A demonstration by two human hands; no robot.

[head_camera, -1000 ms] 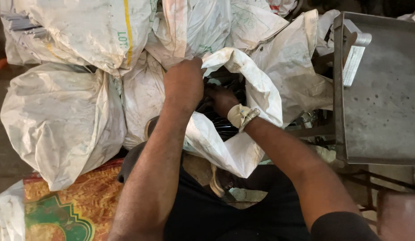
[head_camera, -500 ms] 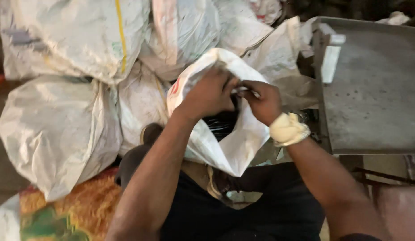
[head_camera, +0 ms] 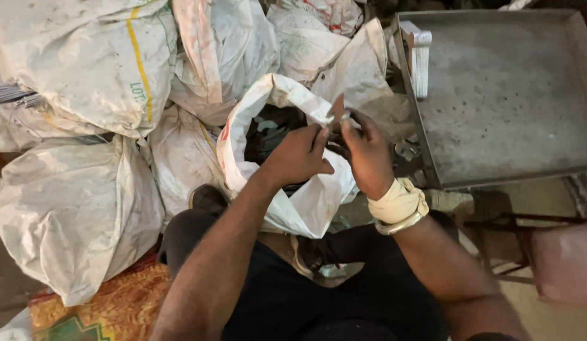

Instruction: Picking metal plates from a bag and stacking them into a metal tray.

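An open white woven sack (head_camera: 293, 208) stands between my knees, its mouth showing dark small parts inside. My left hand (head_camera: 298, 156) and my right hand (head_camera: 363, 155) meet just above the sack's right rim. Together the fingers pinch a small thin piece (head_camera: 339, 112) held between them; its exact shape is too small to tell. A cream cloth wrap and a metal bangle (head_camera: 399, 207) sit on my right wrist.
Several full white sacks (head_camera: 72, 208) are piled to the left and behind. A grey metal tray (head_camera: 508, 95) with raised edges lies at the right, a small white stack (head_camera: 419, 60) at its corner. An orange patterned mat (head_camera: 110, 303) is at lower left.
Both hands have come out of the sack's mouth and drawn together above its right rim, now holding a small piece between the fingers. The view shifted slightly left.
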